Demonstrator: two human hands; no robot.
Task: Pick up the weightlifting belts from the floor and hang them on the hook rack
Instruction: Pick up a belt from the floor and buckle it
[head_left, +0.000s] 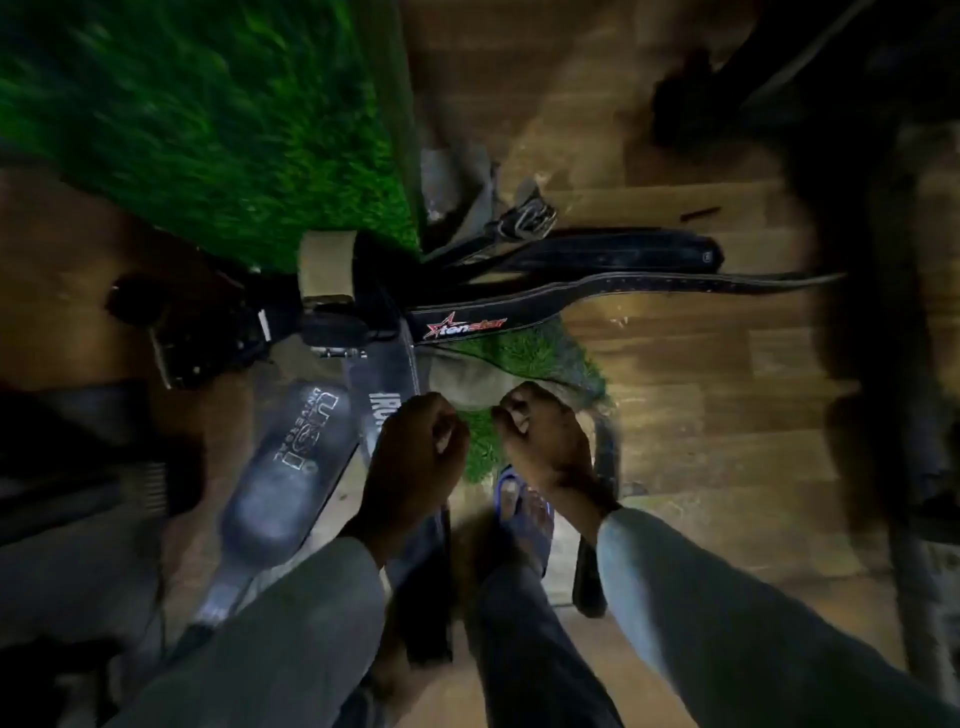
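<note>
Several black weightlifting belts lie in a heap on the wooden floor. One carries a red star logo (467, 325), a long one (613, 254) lies behind it, and a wide padded one with white lettering (291, 467) is at the left. My left hand (415, 457) is closed over a black belt with white letters (382, 384), whose strap runs down under my wrist. My right hand (545, 441) is closed too, with a dark strap (589, 571) hanging below it. A grey stretch (467, 387) spans between the hands. Blur hides the exact grip. No hook rack is in view.
A green turf mat (208, 130) covers the upper left, and a small turf patch (530, 353) lies under the belts. My foot in a blue sandal (524, 514) stands between my arms. Dark gym equipment (883, 260) rises at the right, more dark gear (197, 332) at the left.
</note>
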